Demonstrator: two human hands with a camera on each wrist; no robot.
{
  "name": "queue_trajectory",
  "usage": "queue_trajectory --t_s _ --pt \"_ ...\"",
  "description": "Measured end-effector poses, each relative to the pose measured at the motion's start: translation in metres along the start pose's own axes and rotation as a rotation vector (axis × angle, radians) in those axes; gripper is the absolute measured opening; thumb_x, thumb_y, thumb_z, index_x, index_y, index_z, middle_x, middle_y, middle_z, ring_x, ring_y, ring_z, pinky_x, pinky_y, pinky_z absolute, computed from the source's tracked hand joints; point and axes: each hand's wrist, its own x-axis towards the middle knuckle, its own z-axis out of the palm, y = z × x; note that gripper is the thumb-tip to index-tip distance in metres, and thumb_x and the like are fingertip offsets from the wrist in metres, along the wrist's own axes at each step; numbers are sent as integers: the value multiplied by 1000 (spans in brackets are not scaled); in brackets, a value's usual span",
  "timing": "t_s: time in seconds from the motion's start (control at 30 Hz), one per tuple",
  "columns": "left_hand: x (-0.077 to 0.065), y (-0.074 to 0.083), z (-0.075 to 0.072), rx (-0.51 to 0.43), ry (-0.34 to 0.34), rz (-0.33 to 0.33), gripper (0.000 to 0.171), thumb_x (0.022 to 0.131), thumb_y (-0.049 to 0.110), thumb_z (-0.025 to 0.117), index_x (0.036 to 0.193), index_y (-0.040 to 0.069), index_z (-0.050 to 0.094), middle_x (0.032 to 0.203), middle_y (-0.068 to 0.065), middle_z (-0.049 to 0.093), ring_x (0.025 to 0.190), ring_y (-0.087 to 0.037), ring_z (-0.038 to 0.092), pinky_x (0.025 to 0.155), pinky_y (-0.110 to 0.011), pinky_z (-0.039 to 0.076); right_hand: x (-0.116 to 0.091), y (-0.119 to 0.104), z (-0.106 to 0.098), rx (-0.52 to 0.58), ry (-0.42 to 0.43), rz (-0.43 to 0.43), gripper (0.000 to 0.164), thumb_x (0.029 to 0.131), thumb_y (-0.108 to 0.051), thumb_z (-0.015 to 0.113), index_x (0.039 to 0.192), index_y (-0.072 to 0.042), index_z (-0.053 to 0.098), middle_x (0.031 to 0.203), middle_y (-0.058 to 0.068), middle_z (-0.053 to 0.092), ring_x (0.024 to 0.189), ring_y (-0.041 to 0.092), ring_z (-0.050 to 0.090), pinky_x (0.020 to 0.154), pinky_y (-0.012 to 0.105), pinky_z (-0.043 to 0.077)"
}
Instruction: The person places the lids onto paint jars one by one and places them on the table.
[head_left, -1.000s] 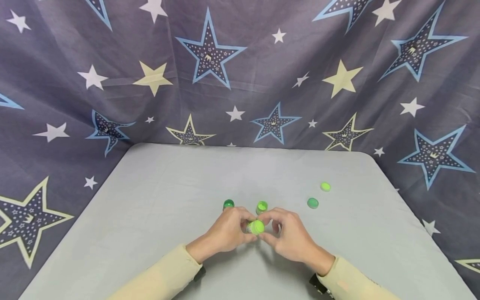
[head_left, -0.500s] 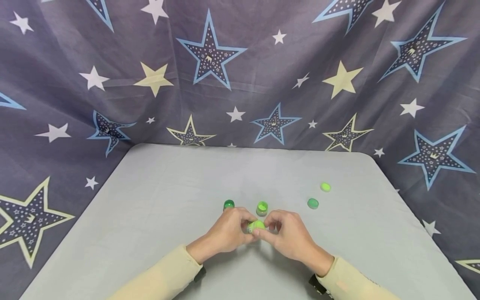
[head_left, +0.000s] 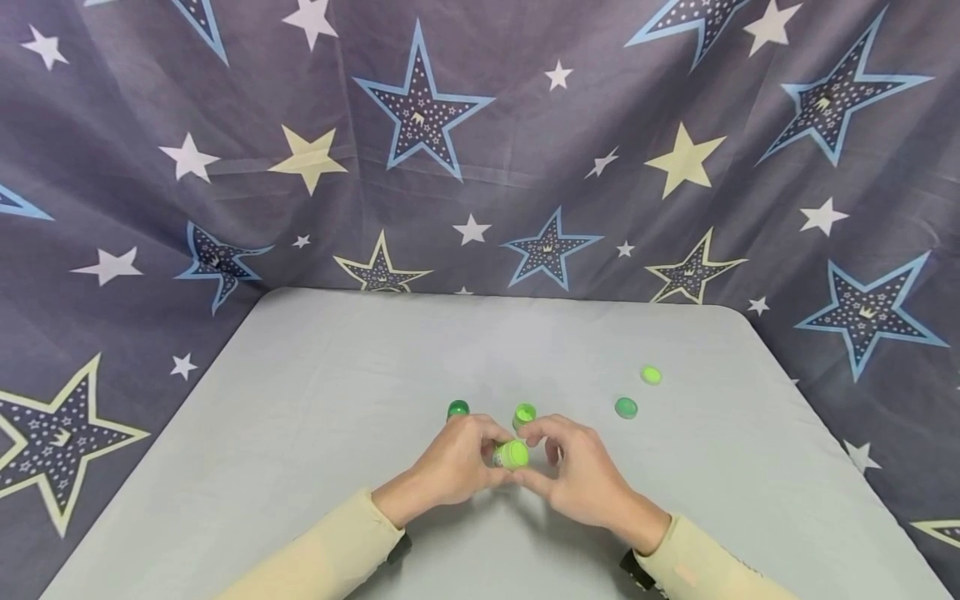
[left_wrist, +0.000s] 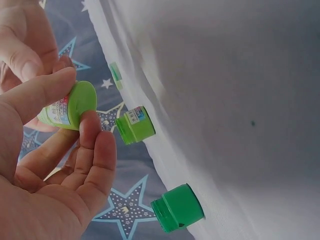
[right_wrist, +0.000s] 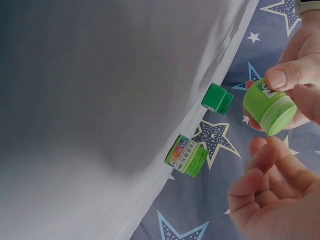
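Of three jars, one dark green jar stands leftmost on the surface. The left hand pinches one lime jar midway between the side edges. One open lime jar stands just beyond. The right hand loosely spreads around the held jar, contact unclear. Two lids, one green lid, one lime lid, lie toward the right edge.

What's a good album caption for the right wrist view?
Left hand holding a lime green jar, right hand beside it, dark green jar and another lime green jar nearby.

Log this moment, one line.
left hand: holds lime jar | right hand: near it | table: second lime jar, green jar, lime lid, green lid
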Motion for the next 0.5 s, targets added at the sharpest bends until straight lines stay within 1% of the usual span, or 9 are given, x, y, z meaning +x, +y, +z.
queue_trajectory --t_s 0.1,0.17,0.5 --pt "0 0 0 -6 -4 -7 31 75 16 92 104 12 80 94 12 68 81 -14 60 67 -22 49 0 -1 0 6 -17 -1 44 75 -13 91 114 -14 71 97 -9 67 70 17 57 58 23 46" --pt "0 0 0 -4 -4 -10 31 75 14 92 104 12 80 94 12 67 81 -13 60 68 -22 49 0 -1 0 5 -24 6 44 75 -11 91 115 -14 71 98 -9 67 70 17 57 58 23 46" --pt "0 0 1 -1 -3 -15 35 74 13 92 106 11 79 94 10 68 80 -11 59 67 -22 50 0 0 2 26 -40 13 43 76 -8 89 116 -18 73 100 -12 69 72 21 59 61 25 47"
